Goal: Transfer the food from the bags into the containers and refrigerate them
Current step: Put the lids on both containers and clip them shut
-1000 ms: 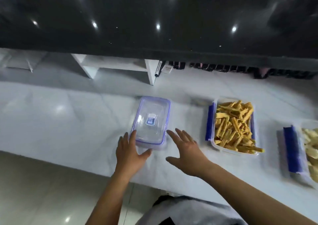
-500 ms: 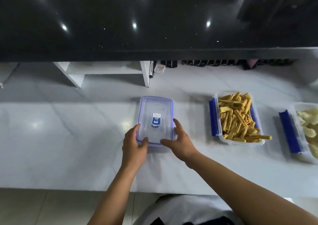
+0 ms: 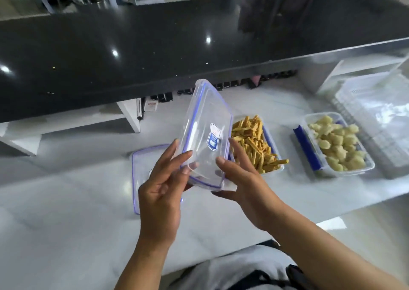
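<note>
One newly-raised lid [image 3: 205, 134] — left hand [image 3: 159, 192], right hand [image 3: 245, 183]

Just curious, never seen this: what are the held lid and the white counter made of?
The lid looks like clear glossy plastic: things behind show through it; a blue strip rims it. The white counter seems polished stone or a lookalike: faint veins, bright reflections.
</note>
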Demonstrator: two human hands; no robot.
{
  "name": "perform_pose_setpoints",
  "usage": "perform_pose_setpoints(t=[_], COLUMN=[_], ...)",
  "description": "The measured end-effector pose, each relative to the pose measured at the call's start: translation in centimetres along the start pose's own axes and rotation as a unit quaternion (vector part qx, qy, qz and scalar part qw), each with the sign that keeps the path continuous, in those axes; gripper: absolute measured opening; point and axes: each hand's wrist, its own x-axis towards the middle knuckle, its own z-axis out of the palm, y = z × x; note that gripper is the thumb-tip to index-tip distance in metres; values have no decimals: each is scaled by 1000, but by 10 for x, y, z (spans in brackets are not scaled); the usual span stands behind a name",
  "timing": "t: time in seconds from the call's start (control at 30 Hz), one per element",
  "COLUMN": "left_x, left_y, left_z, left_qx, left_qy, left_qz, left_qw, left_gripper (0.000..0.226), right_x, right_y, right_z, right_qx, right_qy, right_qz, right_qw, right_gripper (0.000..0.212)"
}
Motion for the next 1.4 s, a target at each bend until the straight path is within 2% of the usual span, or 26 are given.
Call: perform_pose_setpoints(t=[0.17, 0.3, 0.43, 0.53, 0.63, 0.7, 0.77, 0.87, 0.93, 1.0, 1.07, 1.17, 1.3, 1.4], left_x=[-9, -18, -24, -24, -27, -26, -22, -15, -12, -12, -14, -16, -18, -20], left_y=[9, 6, -2, -13, -34, -49, -70, -100, -119, -137, -149, -159, -162, -164], left_z=[77, 141, 199, 233, 264, 278, 292, 306, 314, 322, 326, 330, 332, 334], left_qx=[-66, -51, -17, 15, 78, 135, 168, 152, 145, 100, 12, -59, -41, -32], left_qy=[-190, -330, -391, -428, -457, -419, -348, -251, -202, -154, -104, -32, -26, -20], left_qz=[-8, -67, -100, -118, -147, -178, -224, -317, -362, -418, -470, -488, -478, -476], left_qw=[979, 940, 915, 896, 874, 880, 895, 902, 899, 890, 877, 870, 877, 879], left_gripper=[50, 64, 64, 61, 57, 51, 46, 42, 35, 32, 33, 35, 33, 29], right_x=[-42, -62, -74, -82, -81, -72, -61, -47, -38, -27, -16, 4, 20, 15], right_y=[-30, -44, -55, -65, -68, -61, -50, -36, -34, -34, -33, -33, -32, -31], right_z=[-63, -111, -165, -212, -263, -294, -325, -353, -360, -365, -367, -367, -364, -365], right_qx=[23, 42, -15, -49, -107, -199, -308, -480, -544, -567, -583, -600, -646, -657], right_qy=[85, 164, 206, 196, 209, 260, 296, 274, 246, 218, 198, 175, 146, 125], right_qz=[-31, -65, -89, -56, -15, 19, 55, 111, 125, 125, 116, 81, 38, 16], right_qw=[996, 983, 974, 978, 972, 945, 902, 826, 792, 784, 780, 777, 748, 743], right_gripper=[76, 90, 102, 115, 113, 118, 126, 129, 129, 127, 127, 129, 130, 129])
